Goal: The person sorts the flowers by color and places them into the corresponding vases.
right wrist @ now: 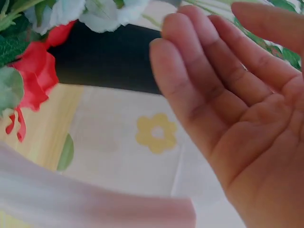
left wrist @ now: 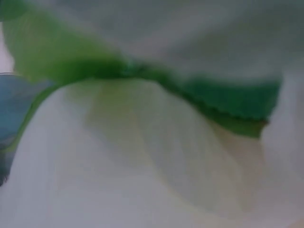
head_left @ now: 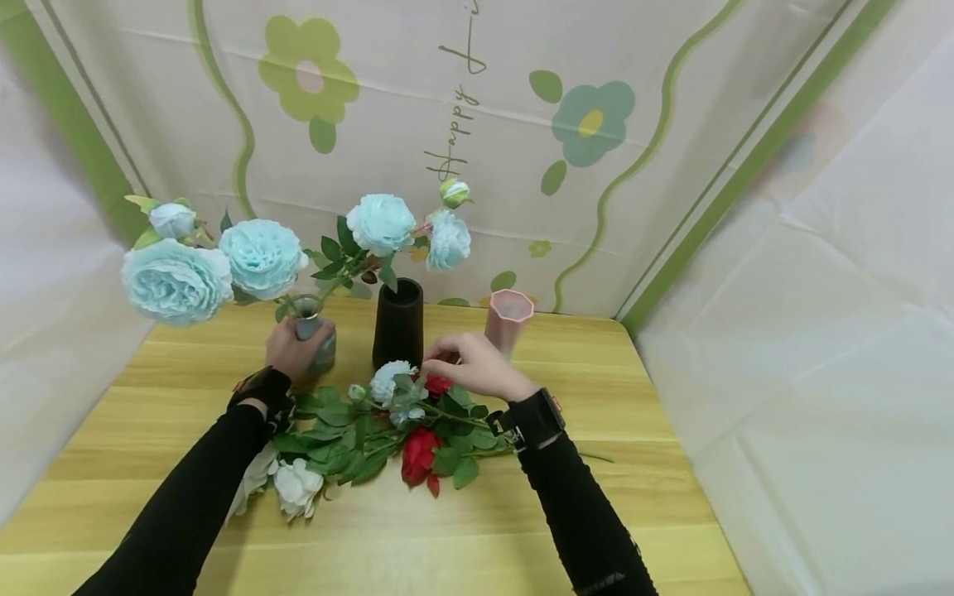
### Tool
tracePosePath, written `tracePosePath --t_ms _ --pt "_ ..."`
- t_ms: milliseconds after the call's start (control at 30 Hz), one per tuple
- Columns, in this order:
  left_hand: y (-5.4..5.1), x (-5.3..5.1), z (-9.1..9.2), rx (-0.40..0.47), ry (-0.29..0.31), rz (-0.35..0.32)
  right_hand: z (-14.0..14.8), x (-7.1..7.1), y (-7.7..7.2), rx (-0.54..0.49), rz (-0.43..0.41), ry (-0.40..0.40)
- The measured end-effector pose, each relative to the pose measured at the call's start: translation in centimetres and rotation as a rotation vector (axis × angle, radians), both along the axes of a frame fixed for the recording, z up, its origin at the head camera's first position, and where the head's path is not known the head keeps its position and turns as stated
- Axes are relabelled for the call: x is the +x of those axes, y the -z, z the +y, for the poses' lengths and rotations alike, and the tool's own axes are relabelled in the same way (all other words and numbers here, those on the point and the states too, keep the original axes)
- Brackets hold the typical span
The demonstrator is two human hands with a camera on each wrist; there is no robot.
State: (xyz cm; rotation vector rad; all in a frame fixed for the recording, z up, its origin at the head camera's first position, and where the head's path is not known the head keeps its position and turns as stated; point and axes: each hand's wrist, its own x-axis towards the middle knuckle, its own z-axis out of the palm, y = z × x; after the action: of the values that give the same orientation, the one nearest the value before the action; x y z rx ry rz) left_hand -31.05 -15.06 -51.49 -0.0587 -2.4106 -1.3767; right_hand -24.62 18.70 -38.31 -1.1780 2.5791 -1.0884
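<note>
My left hand [head_left: 294, 348] grips a grey-blue vase [head_left: 323, 358] at the left of the table. Light blue flowers [head_left: 261, 258] on branching stems rise from its mouth, spreading left and right. My right hand [head_left: 480, 364], its fingers gently bent, holds nothing; it hovers over a loose pile of flowers. In the pile lie a small blue flower [head_left: 391, 381], a red rose [head_left: 420, 455], white flowers [head_left: 298, 487] and green leaves. In the right wrist view the right palm [right wrist: 266, 128] shows bare. Blurred white petals [left wrist: 118, 156] and leaves fill the left wrist view.
A black vase [head_left: 397, 327] stands at the back middle, between the two hands. To its right is a pink faceted vase [head_left: 507, 319]. A printed cloth [head_left: 447, 91] hangs behind the wooden table [head_left: 596, 513], and white cloth flanks both sides.
</note>
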Motion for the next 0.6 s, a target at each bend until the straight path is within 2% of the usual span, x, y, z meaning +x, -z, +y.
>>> tracePosePath --t_ms 167,300,433,533,600 --pt "0.2 -0.2 -0.1 -0.006 0.010 -0.014 2.2 1.5 0.0 -0.015 -0.051 0.075" --pt "0.0 0.0 0.0 -0.008 0.013 -0.014 3.8 3.1 1.0 -0.038 -0.097 0.175" --pt "0.1 0.0 0.0 -0.001 0.025 -0.015 4.8 4.7 2.8 -0.151 -0.088 0.360" --pt "0.2 -0.2 -0.1 -0.002 0.028 -0.027 5.5 5.6 4.6 -0.241 -0.036 0.507" --pt "0.3 -0.2 -0.2 -0.008 0.023 -0.030 6.0 6.0 5.9 -0.248 0.006 0.581"
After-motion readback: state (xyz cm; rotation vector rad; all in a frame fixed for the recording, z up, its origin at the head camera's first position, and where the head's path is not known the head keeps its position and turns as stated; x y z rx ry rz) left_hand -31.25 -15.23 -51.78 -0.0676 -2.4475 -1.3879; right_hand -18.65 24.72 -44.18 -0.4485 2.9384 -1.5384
